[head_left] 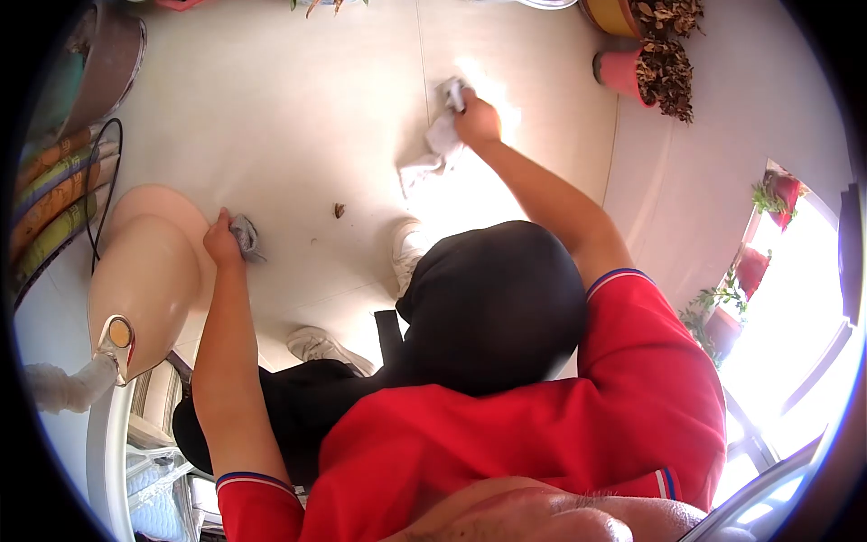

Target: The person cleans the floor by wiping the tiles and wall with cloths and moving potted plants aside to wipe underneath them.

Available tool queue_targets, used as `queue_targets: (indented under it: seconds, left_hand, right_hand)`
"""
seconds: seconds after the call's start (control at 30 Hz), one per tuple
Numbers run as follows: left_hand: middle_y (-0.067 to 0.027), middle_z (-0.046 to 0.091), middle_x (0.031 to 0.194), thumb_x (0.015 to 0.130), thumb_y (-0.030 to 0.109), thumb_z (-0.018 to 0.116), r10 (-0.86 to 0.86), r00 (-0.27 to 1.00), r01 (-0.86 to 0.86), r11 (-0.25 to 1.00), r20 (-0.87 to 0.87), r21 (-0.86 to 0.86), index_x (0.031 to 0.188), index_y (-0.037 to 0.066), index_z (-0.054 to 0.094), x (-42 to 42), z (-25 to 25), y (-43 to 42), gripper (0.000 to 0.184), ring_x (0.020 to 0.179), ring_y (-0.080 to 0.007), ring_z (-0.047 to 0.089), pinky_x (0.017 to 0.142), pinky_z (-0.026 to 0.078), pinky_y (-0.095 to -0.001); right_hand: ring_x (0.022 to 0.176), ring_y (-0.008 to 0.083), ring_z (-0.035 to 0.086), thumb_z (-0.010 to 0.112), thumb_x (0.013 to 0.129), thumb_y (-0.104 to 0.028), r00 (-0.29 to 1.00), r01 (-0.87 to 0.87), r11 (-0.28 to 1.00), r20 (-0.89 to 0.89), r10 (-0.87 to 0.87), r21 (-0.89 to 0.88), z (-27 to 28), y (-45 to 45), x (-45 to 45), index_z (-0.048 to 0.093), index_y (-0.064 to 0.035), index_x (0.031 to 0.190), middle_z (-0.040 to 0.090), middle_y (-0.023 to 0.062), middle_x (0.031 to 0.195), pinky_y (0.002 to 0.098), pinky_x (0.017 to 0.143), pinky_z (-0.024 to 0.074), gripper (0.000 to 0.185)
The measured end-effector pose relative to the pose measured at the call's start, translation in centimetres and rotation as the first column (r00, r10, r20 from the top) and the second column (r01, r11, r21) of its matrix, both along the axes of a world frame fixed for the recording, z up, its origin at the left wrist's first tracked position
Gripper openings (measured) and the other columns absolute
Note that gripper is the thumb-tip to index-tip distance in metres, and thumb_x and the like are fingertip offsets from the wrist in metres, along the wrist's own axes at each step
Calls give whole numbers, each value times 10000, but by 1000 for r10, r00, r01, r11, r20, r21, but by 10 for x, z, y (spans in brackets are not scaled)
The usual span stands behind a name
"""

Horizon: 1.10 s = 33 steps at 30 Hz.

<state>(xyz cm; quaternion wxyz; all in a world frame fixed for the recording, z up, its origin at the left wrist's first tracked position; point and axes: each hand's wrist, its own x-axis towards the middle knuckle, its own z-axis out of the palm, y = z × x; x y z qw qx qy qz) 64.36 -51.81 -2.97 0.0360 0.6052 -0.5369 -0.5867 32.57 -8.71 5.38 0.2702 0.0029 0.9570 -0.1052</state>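
Note:
My right hand is closed on a crumpled whitish cloth, which hangs or lies against the pale floor in a patch of bright light. Lower on the left, my left hand grips a small crumpled grey bundle; its exact kind is unclear. That hand is beside a large beige rounded vessel. Between my two hands, a small brown dry leaf lies on the floor, near my light-coloured shoe.
A pink pot of dry leaves stands by the wall at upper right, beside a yellow pot. A brown pot, stacked bags and a black cable line the left. Potted plants stand at right.

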Motion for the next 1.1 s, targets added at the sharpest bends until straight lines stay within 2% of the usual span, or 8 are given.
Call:
queue_targets:
  seconds: [0.2, 0.4, 0.57, 0.7, 0.8, 1.0, 1.07, 1.1]
  left_hand:
    - [-40, 614, 695, 958, 262, 689, 7, 1000, -7, 999, -1, 34, 702, -5, 646, -3, 3, -4, 373, 613, -136, 540, 587, 447, -304]
    - [-48, 628, 690, 944, 273, 702, -4, 1000, 4, 999, -3, 41, 735, -26, 673, -8, 5, -1, 366, 624, -142, 550, 600, 451, -313]
    - [-43, 618, 688, 937, 279, 712, -93, 994, 97, 992, 50, -75, 718, -10, 659, -6, 0, -2, 366, 630, -143, 549, 613, 450, -311]
    - [-41, 611, 700, 932, 286, 718, -96, 991, 100, 995, 95, -29, 730, 2, 652, -7, 6, 1, 354, 627, -144, 546, 611, 448, -304]
    - [-31, 588, 605, 927, 308, 704, -42, 995, 45, 998, 93, -39, 672, -17, 679, 0, -18, -1, 414, 587, -134, 509, 588, 436, -332]
    - [-17, 609, 667, 928, 299, 715, -115, 991, 120, 991, 73, -67, 716, -7, 668, -9, 9, 7, 376, 596, -124, 523, 584, 434, -296]
    - [-25, 620, 672, 927, 304, 711, -95, 992, 99, 994, 79, -49, 725, -15, 684, -12, 16, 11, 379, 610, -125, 534, 597, 440, -297]
    - [-26, 620, 670, 928, 305, 710, -93, 992, 97, 994, 90, -40, 722, -17, 686, -15, 19, 11, 383, 612, -126, 535, 601, 441, -299]
  right_hand:
    - [1002, 400, 640, 571, 826, -83, 894, -318, 938, 287, 344, -134, 23, -51, 83, 598, -78, 1084, 685, 191, 1040, 492, 861, 510, 260]
    - [918, 406, 684, 650, 842, -175, 873, 94, 983, -462, -159, -161, 0, 12, -13, 650, -80, 1065, 717, 182, 1020, 468, 806, 543, 242]
    - [986, 359, 667, 619, 880, -237, 806, 276, 960, -536, -252, -36, -51, 13, -70, 672, -78, 1157, 670, 171, 1083, 454, 839, 543, 323]
    - [993, 333, 650, 636, 890, -294, 873, -186, 970, -479, 90, -157, -42, -113, -7, 691, -126, 1145, 649, 127, 1125, 435, 847, 544, 310]
    - [1023, 306, 648, 689, 837, -233, 733, -651, 703, -479, 483, -287, -21, -173, 50, 700, -135, 1162, 646, 97, 1115, 410, 887, 551, 340]
    - [930, 311, 655, 570, 863, -90, 611, -637, 746, -718, 334, -195, -23, -263, -44, 724, -125, 1091, 674, 103, 1013, 430, 768, 559, 277]
    - [1473, 357, 297, 453, 982, -313, 692, -677, 726, -442, 571, -123, -25, -281, -71, 476, -2, 1450, 373, 192, 1571, 475, 1180, 296, 562]
    - [1480, 359, 280, 460, 983, -314, 550, -752, 648, -426, 718, 121, -42, -288, -64, 469, 11, 1452, 368, 194, 1572, 467, 1200, 259, 571]
